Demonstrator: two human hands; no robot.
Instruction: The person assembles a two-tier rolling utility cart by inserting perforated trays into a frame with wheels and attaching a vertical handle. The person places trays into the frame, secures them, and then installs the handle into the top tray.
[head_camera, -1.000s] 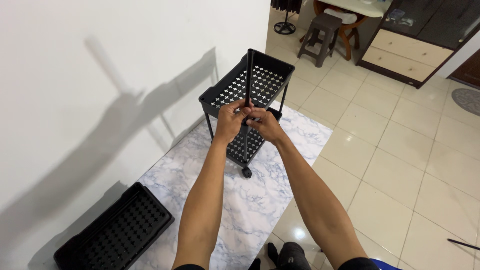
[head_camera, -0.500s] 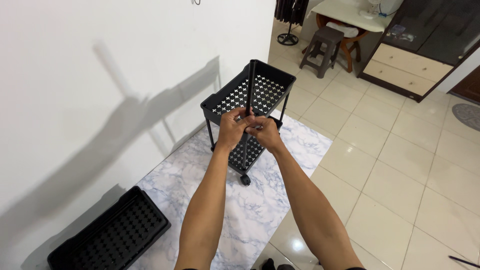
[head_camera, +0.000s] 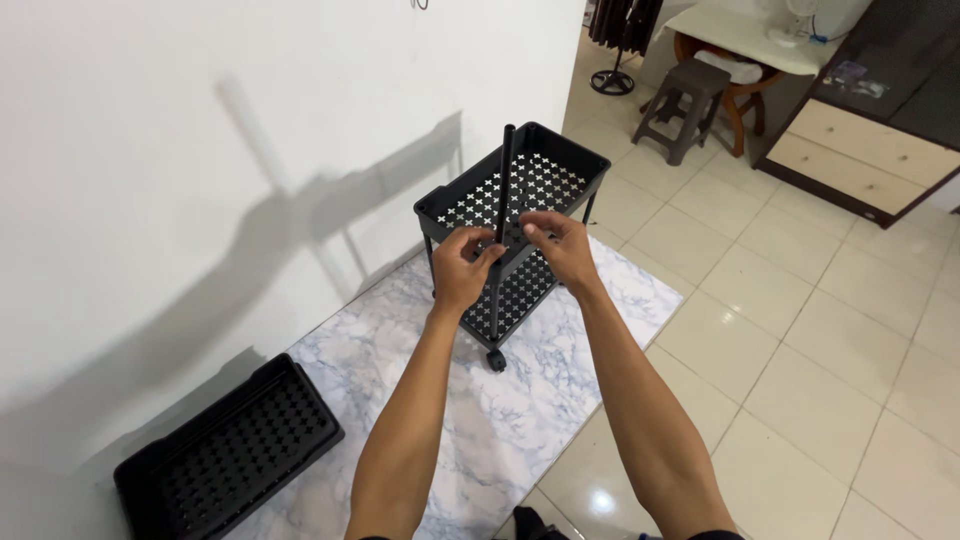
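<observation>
A black wheeled cart with perforated trays stands on a marbled mat. A black upright pole rises from the cart's near corner. My left hand and my right hand are both at that corner, on either side of the pole, fingers curled and pinching at the pole's base and the tray rim. Whether a small part sits between the fingertips cannot be made out.
A loose black perforated tray lies on the floor at the lower left, against the white wall. A dark stool, a table and a drawer cabinet stand at the back right on the tiled floor.
My hands stay at the cart's near corner, fingers shifting slightly around the pole. The view has tilted a little, so the cart sits a bit lower in frame.
</observation>
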